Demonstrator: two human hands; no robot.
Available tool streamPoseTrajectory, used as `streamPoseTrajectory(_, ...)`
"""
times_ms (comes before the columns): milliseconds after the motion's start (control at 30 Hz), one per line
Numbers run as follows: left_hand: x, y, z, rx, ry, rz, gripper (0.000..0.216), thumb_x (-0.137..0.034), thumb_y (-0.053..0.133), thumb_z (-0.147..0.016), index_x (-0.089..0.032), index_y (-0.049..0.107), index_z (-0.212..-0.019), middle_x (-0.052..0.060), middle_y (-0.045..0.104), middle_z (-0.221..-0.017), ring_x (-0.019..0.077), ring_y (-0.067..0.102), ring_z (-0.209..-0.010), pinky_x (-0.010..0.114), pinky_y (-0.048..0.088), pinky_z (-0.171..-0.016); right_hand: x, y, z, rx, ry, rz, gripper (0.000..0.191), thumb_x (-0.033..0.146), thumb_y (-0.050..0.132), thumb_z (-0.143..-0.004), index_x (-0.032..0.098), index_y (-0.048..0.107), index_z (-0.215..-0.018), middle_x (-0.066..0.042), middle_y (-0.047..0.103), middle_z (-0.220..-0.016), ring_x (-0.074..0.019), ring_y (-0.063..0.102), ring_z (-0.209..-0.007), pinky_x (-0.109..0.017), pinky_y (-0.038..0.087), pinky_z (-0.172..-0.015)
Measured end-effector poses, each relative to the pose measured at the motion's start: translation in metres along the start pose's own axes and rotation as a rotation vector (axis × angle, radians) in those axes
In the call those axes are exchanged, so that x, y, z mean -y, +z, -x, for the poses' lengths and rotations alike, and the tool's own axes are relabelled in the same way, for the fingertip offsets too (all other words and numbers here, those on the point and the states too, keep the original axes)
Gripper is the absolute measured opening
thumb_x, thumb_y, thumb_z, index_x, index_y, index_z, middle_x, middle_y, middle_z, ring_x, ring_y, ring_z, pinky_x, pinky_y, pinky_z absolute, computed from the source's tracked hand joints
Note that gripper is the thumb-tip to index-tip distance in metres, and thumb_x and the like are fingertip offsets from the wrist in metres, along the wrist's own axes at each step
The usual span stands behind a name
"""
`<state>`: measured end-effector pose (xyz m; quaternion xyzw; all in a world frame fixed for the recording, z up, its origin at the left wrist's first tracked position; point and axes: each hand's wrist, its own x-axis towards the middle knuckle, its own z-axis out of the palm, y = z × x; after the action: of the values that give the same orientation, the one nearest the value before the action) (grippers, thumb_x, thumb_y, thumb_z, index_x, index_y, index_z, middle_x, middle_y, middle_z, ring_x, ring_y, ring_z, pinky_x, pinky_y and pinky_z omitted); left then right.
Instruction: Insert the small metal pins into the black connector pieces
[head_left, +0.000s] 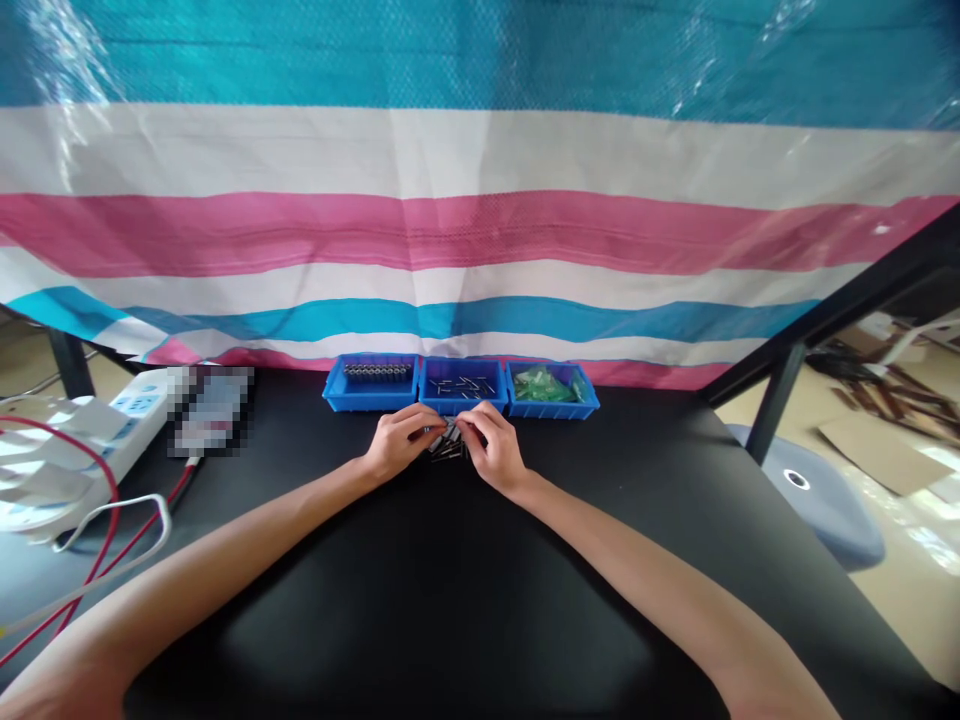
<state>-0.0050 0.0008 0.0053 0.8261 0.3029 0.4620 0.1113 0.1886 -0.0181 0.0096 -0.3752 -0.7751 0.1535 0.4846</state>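
My left hand (399,441) and my right hand (493,446) face each other over the table, just in front of the middle bin. The fingertips of each are pinched together, and whatever they hold is too small to make out. Between and below the fingers lies a small pile of slim metal pieces (448,450), partly covered by the hands. Behind them, the middle blue bin (463,408) has several thin, dark pin-like pieces (472,384) scattered inside.
The left blue bin (371,402) contains a row of short metal cylinders (379,371). Green plastic bags (541,385) fill the right blue bin (553,410). A striped sheet (480,230) hangs behind. Power strips (127,420) and red and white cables (112,495) occupy the left side; a grey stool (832,510) stands at right.
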Motion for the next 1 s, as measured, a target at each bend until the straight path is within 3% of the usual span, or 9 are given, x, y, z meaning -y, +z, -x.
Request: streamPoseTrajectory(1000, -0.0017, -0.0001, -0.0008, 0.002, -0.033, -0.008, 0.010, -0.022, 0.059, -0.087, -0.016, 0.067, -0.088, 0.005, 0.067, -0.085, 0.0092, 0.060, -0.064, 0.019, 0.050, -0.059, -0.0014, 0.0007, -0.0012, 0.031, 0.046, -0.002, 0.020, 0.027, 0.044, -0.096, 0.020, 0.062, -0.091, -0.005, 0.059, -0.081, -0.0166, 0.058, -0.075, -0.027, 0.048, -0.070)
